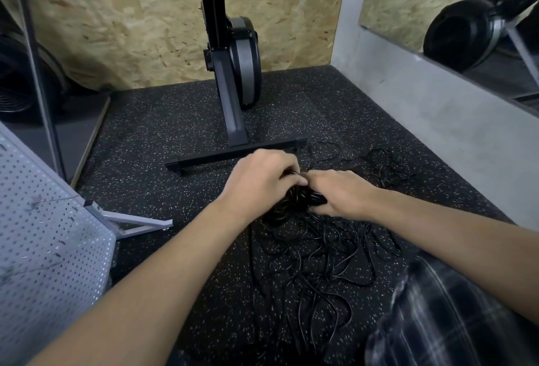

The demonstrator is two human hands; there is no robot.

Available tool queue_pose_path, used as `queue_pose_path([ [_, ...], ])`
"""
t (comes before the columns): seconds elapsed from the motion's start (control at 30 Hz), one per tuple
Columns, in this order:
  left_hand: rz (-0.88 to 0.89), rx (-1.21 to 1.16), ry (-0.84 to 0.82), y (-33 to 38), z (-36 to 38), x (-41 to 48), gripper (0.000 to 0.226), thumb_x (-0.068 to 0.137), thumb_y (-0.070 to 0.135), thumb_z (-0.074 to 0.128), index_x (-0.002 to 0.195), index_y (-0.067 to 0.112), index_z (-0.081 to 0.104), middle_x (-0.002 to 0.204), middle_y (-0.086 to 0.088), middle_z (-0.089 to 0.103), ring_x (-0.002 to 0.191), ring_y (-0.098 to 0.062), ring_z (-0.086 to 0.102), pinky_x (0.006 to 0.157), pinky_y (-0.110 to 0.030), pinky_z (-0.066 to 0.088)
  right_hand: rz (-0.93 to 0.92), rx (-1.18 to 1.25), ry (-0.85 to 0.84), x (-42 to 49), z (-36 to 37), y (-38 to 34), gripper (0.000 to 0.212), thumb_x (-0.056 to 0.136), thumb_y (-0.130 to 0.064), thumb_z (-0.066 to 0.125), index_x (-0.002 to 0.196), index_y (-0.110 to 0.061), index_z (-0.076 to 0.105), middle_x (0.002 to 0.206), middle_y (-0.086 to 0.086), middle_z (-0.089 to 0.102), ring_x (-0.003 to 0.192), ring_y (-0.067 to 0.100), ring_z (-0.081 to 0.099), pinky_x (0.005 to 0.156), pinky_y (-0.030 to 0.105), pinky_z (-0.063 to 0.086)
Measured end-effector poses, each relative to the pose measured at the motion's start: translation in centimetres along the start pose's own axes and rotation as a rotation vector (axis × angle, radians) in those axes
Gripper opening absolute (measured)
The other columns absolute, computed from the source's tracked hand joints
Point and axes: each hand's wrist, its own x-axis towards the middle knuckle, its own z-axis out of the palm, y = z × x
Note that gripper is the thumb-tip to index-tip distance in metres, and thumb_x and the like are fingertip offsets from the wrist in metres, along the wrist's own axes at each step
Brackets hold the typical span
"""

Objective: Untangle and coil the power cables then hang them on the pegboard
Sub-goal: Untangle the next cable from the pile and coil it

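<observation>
A tangle of thin black power cables point(315, 252) sprawls over the speckled black rubber floor in front of me, with loose loops trailing off to the right point(382, 167). A bunched black cable bundle point(294, 199) is lifted between my hands. My left hand point(262, 179) curls its fingers round the top of the bundle. My right hand point(341, 193) grips it from the right side, fingertips meeting those of the left hand. A grey perforated pegboard point(49, 249) leans at the lower left.
An upright black exercise machine point(236, 79) stands on a cross foot point(233, 154) just beyond my hands. A grey metal pegboard leg point(137, 224) lies left of the cables. A concrete wall with a mirror point(455, 15) runs along the right. My plaid-clothed knee point(455, 316) is at the lower right.
</observation>
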Motion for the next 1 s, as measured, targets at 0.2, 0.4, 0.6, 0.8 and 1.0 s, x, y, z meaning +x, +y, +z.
queue_pose_path([
  [0.2,-0.232,-0.454,-0.095,-3.5,-1.3,0.0,0.020,0.076,0.042,0.088,0.084,0.025,0.083,0.080,0.009,0.078,0.083,-0.012,0.073,0.084,-0.039,0.059,-0.245,0.210,0.146,-1.2,-0.8,-0.9,0.034,0.095,-0.030,0.073,0.123,-0.025,0.055,0.108,-0.015,0.054,0.097,0.005,0.054,0.089,0.033,0.052],
  [0.4,-0.293,-0.729,-0.200,-5.8,-1.2,-0.8,0.032,0.080,0.033,0.081,0.102,0.009,0.083,0.095,-0.009,0.081,0.094,-0.028,0.077,0.092,-0.040,0.062,-0.254,0.155,0.175,-1.4,-1.3,-2.1,0.054,0.093,-0.030,0.073,0.135,-0.025,0.038,0.113,-0.010,0.058,0.100,0.009,0.056,0.089,0.033,0.051],
  [0.6,-0.345,-0.803,-0.228,-6.3,-0.9,-1.3,0.030,0.085,0.026,0.078,0.107,0.007,0.081,0.100,-0.009,0.081,0.095,-0.020,0.076,0.087,-0.026,0.059,-0.290,0.076,0.227,-1.4,-0.9,-2.1,0.086,0.093,-0.034,0.074,0.157,-0.031,0.015,0.122,-0.001,0.065,0.102,0.013,0.060,0.092,0.031,0.050],
  [0.8,-0.524,-0.894,-0.194,-6.8,-1.0,-1.8,0.029,0.094,0.043,0.068,0.114,0.025,0.081,0.111,-0.005,0.079,0.114,-0.026,0.071,0.108,-0.047,0.054,-0.315,0.130,0.298,-1.7,-1.1,-1.7,0.078,0.091,-0.031,0.077,0.156,-0.020,0.035,0.143,-0.003,0.059,0.123,0.008,0.053,0.104,0.015,0.034],
  [1.0,-0.761,-0.994,-0.288,-8.5,0.0,-2.3,0.035,0.109,0.035,0.049,0.127,0.017,0.073,0.124,-0.003,0.076,0.124,-0.026,0.066,0.117,-0.057,0.041,-0.220,0.461,0.326,-1.8,-1.4,-1.6,0.076,0.093,-0.030,0.075,0.149,-0.039,0.024,0.116,-0.013,0.064,0.094,0.008,0.067,0.085,0.032,0.054],
])
